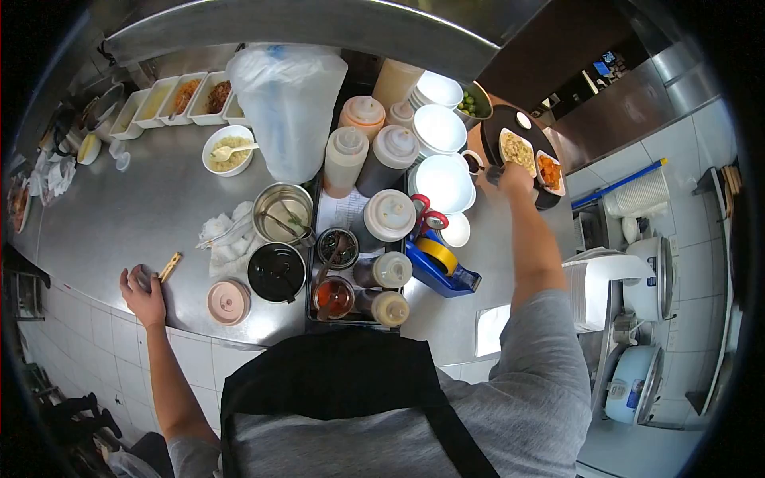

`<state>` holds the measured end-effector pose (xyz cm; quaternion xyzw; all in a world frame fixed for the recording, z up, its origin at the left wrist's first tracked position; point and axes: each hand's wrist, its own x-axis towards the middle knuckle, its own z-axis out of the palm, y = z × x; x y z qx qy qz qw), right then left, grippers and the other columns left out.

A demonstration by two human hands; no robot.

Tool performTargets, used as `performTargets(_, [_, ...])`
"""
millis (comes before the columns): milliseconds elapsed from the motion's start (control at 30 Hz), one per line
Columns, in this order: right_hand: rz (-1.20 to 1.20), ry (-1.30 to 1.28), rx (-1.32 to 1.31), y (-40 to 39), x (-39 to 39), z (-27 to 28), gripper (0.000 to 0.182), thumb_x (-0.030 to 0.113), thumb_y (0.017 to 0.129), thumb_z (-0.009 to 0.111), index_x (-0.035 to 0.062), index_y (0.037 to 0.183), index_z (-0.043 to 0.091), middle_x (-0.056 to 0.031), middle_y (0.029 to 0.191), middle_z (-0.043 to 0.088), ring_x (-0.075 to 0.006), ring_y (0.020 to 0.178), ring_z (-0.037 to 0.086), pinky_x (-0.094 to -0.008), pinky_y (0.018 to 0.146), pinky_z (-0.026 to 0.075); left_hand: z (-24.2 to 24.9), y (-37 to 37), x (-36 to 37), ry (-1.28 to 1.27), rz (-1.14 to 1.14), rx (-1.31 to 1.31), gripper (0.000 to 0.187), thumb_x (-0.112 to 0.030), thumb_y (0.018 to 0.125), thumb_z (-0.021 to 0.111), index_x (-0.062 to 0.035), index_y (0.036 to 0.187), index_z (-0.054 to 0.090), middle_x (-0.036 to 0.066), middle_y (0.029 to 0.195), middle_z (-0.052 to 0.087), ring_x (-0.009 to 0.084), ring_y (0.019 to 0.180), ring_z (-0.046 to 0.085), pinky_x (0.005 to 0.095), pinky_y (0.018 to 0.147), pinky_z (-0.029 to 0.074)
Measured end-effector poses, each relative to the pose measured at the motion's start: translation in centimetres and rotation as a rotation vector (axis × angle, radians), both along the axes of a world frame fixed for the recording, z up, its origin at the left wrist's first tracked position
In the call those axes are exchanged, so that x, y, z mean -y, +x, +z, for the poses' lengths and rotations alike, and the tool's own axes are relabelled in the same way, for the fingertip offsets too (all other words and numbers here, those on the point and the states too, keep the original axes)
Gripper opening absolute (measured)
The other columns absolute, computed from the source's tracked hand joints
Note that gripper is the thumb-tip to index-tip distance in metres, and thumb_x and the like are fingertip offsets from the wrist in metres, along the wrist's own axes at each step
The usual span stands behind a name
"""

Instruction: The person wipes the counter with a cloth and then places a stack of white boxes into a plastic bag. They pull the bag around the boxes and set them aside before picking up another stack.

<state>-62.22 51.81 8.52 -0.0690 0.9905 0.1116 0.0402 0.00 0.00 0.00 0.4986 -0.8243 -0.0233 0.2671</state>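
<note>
My left hand (145, 298) rests at the counter's front edge with its fingers apart. Just beside its thumb lies a small wooden clothespin (170, 266). On the other side, my right hand (518, 180) reaches out to the near end of a white oval dish of pale chopped food (516, 150). Its fingers are curled, and a dark piece (494, 174) sticks out to their left; what they grip I cannot tell. A dish of orange-red food (550, 172) sits to the right on a round black tray (498, 119). Left of the hand is a small cup of dark sauce (472, 162).
Squeeze bottles (388, 215) and sauce jars crowd the middle, beside stacked white bowls (441, 183) and a blue tape dispenser (442, 267). A metal pot (283, 213), black bowl (276, 272) and pink lid (228, 302) stand left. A plastic bag (287, 111) rises behind.
</note>
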Motion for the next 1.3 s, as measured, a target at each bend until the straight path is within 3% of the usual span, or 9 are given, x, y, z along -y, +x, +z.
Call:
performTargets(300, [-0.389,-1.316,0.186,2.1,-3.4,-0.8,0.059,0.002,0.053,0.077,0.0066,0.108,0.054,-0.0055,0.090,0.062,-0.0186,0.080,0.060,-0.0355,0.063,0.045,0.8,-0.3,-0.7,-0.008,0.001,-0.001,0.038,-0.025,0.078,0.063,-0.0134,0.114,0.054,0.017,0.132,0.039,0.0371,0.118,0.041,0.0448,0.097,0.036])
performTargets(467, [0.325,-1.887,0.251,7.9,3.2,9.2,0.060,-0.012,0.067,0.066,0.0075,0.119,0.044,-0.0101,0.112,0.058,-0.0212,0.101,0.057,-0.0314,0.083,0.049,0.9,-0.5,-0.8,-0.038,-0.011,-0.015,0.039,-0.024,0.077,0.063,-0.0128,0.113,0.054,0.018,0.131,0.040,0.0370,0.118,0.041,0.0462,0.097,0.035])
performTargets(700, [0.876,-1.615,0.024,13.7,17.2,14.7,0.063,0.002,0.057,0.082,0.0105,0.110,0.050,-0.0071,0.109,0.055,-0.0201,0.106,0.053,-0.0326,0.093,0.044,0.9,-0.2,-1.0,-0.033,-0.009,-0.022,0.041,-0.022,0.076,0.065,-0.0115,0.113,0.054,0.018,0.131,0.040,0.0372,0.119,0.040,0.0463,0.098,0.035])
performTargets(800, [1.030,-1.316,-0.423,14.1,22.6,13.7,0.057,0.008,0.053,0.080,0.0087,0.104,0.056,-0.0127,0.106,0.055,-0.0314,0.098,0.054,-0.0392,0.087,0.043,0.4,-0.1,-0.6,-0.067,-0.047,-0.056,0.040,-0.021,0.075,0.066,-0.0098,0.111,0.055,0.019,0.129,0.041,0.0376,0.119,0.041,0.0453,0.098,0.035])
performTargets(1133, [0.468,-0.507,0.157,11.0,29.5,12.1,0.026,0.028,0.063,0.073,0.0119,0.084,0.073,-0.0098,0.092,0.068,-0.0263,0.087,0.066,-0.0371,0.076,0.051,0.0,0.1,-0.3,0.018,-0.065,-0.085,0.043,-0.017,0.073,0.065,-0.0061,0.113,0.055,0.021,0.128,0.042,0.0371,0.119,0.040,0.0459,0.097,0.035])
performTargets(1200, [0.770,-0.426,0.074,3.2,34.7,3.5,0.021,0.028,0.069,0.069,0.0138,0.084,0.073,-0.0104,0.092,0.068,-0.0266,0.087,0.065,-0.0392,0.075,0.051,-2.0,0.9,1.0,-0.014,-0.133,-0.144,0.046,-0.016,0.072,0.065,-0.0009,0.114,0.054,0.024,0.130,0.040,0.0385,0.122,0.037,0.0457,0.100,0.032])
performTargets(1233, [1.475,0.056,-0.260,-6.6,35.6,-4.8,0.050,0.017,0.049,0.080,0.0175,0.098,0.069,-0.0059,0.101,0.066,-0.0267,0.093,0.062,-0.0364,0.076,0.052,-0.6,0.5,0.1,0.030,-0.134,-0.119,0.051,-0.016,0.071,0.066,0.0028,0.116,0.052,0.026,0.131,0.039,0.0395,0.124,0.035,0.0457,0.103,0.029])
performTargets(1267, [0.905,-0.262,-0.005,-0.1,35.9,0.6,0.017,0.025,0.076,0.064,0.0166,0.088,0.072,-0.0078,0.094,0.068,-0.0247,0.086,0.065,-0.0408,0.072,0.051,-1.1,0.9,0.2,0.006,-0.140,-0.143,0.052,-0.016,0.071,0.066,0.0007,0.118,0.051,0.025,0.130,0.039,0.0390,0.124,0.034,0.0458,0.103,0.027])
performTargets(1300, [0.798,-0.330,0.003,4.1,34.8,5.0,0.022,0.028,0.077,0.063,0.0151,0.093,0.070,-0.0097,0.095,0.068,-0.0259,0.087,0.065,-0.0402,0.074,0.051,-1.6,1.1,0.6,0.016,-0.172,-0.206,0.053,-0.017,0.071,0.067,-0.0005,0.118,0.050,0.025,0.129,0.040,0.0386,0.123,0.035,0.0462,0.103,0.028])
